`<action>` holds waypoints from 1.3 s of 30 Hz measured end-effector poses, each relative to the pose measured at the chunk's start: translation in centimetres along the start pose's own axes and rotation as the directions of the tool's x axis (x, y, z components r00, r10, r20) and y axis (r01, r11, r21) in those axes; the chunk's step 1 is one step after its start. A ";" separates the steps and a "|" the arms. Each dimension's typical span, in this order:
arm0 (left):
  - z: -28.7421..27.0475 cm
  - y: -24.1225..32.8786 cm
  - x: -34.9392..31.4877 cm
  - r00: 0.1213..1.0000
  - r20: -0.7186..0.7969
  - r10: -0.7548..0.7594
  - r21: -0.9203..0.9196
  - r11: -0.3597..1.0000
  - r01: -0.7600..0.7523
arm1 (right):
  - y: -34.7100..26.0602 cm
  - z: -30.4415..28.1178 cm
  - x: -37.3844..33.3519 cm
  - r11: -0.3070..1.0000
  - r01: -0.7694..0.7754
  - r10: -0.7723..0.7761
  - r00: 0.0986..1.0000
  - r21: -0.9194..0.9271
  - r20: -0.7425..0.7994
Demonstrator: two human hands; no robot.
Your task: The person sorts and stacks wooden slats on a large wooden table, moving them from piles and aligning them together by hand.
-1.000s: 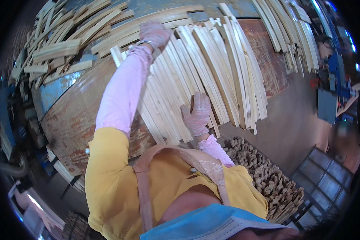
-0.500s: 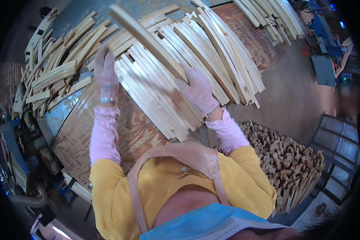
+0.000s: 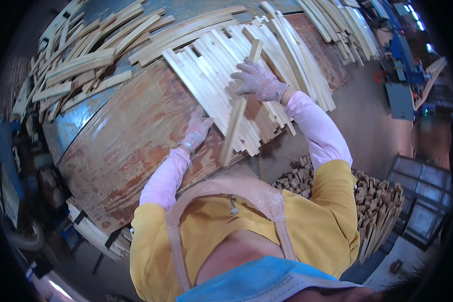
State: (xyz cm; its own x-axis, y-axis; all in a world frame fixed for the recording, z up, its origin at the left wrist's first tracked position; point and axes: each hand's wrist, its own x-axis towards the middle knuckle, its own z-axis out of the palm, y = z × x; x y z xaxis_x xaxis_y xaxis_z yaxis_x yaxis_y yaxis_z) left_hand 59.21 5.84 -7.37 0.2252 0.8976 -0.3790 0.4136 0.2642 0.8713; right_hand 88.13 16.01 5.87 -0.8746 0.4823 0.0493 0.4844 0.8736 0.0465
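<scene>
My right hand [image 3: 260, 83], in a whitish knit glove, is over the row of wooden strips [image 3: 206, 75]. Its thumb and fingers are spread, pointing left. A single wooden strip [image 3: 232, 133] passes beneath this hand, lying at a slant across the others, its near end by the table's front edge. The part under my palm is hidden, and no finger is seen wrapped around it. My left hand [image 3: 197, 132], gloved the same way, is open and low over the bare tabletop [image 3: 131, 136], just left of the row's near end.
A loose heap of wooden strips [image 3: 80, 75] covers the far left. More strips [image 3: 332, 30] lie at the far right. Below the table on my right stands a dense bundle of upright wooden sticks [image 3: 382, 206]. Blue machinery [image 3: 402, 55] is at the right.
The strip my right hand held up has come down and swung round toward me. My right hand's fingers have spread. My left hand has moved nearer and rightward, and the view has shifted.
</scene>
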 end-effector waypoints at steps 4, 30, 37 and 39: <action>2.2 -0.6 -0.7 0.993 -0.069 -0.093 0.088 0.991 0.099 | -3.2 3.8 1.3 0.880 -0.474 0.455 0.860 -0.030 -0.229; 1.6 2.2 -2.0 0.968 -0.028 -0.251 -0.347 0.910 0.226 | 4.8 3.0 -11.4 0.294 -0.954 0.955 0.290 0.064 -0.054; -7.7 -5.5 3.3 0.889 -0.442 -0.121 -0.185 0.982 0.042 | 3.9 4.4 -12.4 0.308 -0.935 0.908 0.344 -0.174 -0.240; -13.1 -8.7 7.1 0.709 -0.705 0.030 -0.077 0.990 -0.118 | 2.5 3.6 -9.2 0.203 -0.970 0.954 0.227 -0.133 -0.196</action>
State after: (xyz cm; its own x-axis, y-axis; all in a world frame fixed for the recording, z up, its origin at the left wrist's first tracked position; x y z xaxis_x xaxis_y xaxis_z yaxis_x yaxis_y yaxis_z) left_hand 45.61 14.50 -13.57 -0.4501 0.8927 -0.0230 0.3149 0.1827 0.9314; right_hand 97.33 13.97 1.98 0.2677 0.9302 0.2510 0.9496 -0.2988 0.0947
